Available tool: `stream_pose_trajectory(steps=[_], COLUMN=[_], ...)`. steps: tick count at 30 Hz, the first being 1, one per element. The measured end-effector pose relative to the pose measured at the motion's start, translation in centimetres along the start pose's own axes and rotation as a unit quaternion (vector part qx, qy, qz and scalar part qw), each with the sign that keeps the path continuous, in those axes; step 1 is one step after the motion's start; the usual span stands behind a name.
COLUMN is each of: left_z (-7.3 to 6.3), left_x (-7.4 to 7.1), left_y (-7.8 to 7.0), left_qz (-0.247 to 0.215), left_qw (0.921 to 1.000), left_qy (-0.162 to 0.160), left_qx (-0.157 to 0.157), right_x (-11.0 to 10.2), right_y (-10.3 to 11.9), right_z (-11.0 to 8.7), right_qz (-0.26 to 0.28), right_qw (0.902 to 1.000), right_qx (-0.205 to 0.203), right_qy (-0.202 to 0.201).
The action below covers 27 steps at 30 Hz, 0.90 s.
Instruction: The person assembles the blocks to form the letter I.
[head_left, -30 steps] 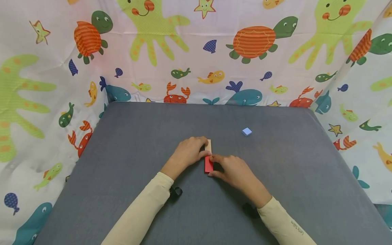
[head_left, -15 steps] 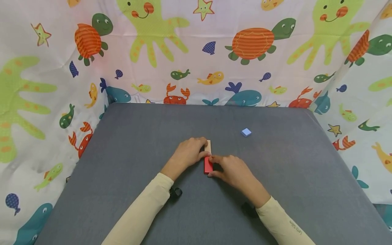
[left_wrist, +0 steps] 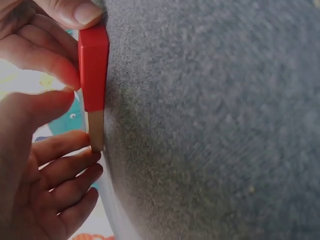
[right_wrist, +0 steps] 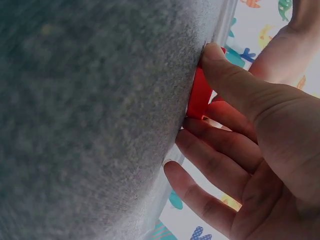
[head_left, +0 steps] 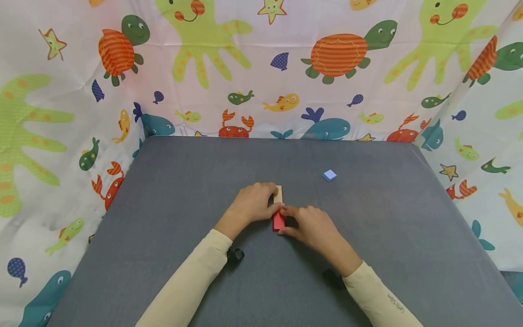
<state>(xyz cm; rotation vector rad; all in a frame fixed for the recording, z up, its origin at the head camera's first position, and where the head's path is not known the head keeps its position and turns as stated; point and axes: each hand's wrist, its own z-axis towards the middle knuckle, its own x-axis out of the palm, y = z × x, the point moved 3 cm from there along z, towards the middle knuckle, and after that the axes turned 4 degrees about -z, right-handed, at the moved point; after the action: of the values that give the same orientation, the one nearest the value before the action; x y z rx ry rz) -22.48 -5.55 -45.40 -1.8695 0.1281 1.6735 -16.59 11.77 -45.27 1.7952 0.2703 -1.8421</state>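
Sleeves: pair, pale cream, long, snug, running to the wrists. Left sleeve (head_left: 189, 279) enters at bottom left of centre in the head view; plain cloth, slight creasing near the cuff, clean cuff edge. Right sleeve (head_left: 377, 293), lower right of the frame, same colour and cut, plus small dark print (head_left: 395, 303) running lengthwise on the forearm; too small to read. Black wrist unit (head_left: 235, 255) under the left cuff, compact, rounded. Dark wrist unit (head_left: 333, 278) by the right cuff, mostly lost in shadow, shape unclear. Left hand (head_left: 251, 202) and right hand (head_left: 314, 225) bare. Right thumbnail (left_wrist: 89, 13) short, rounded, upper left of the left wrist view.
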Motion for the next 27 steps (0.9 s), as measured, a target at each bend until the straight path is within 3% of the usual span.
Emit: stream_pose_trajectory(steps=[10,16,22,27], left_z=[-1.1,-1.4,-1.5,-1.7], left_x=[-0.6,-0.6,-0.1,0.3], left_y=[-0.2,-0.8,-1.8,-2.3], left_qz=[0.029,0.046,0.105,0.109], left_qw=[0.995,0.9941,0.9909,0.991], left_qy=[0.093,0.092,0.082,0.075], left_qx=[-0.021,-0.035,-0.018,-0.019], right_x=[0.0,0.0,0.2,0.2], right_y=[-0.1,0.1,0.1,0.0], right_z=[0.1,0.2,0.1,-0.1], right_qz=[0.005,-0.002,0.007,0.015], right_qw=[0.9997,0.9997,0.9998,0.9998], right_qx=[0.013,0.018,0.014,0.013], right_qy=[0.019,0.017,0.008,0.006])
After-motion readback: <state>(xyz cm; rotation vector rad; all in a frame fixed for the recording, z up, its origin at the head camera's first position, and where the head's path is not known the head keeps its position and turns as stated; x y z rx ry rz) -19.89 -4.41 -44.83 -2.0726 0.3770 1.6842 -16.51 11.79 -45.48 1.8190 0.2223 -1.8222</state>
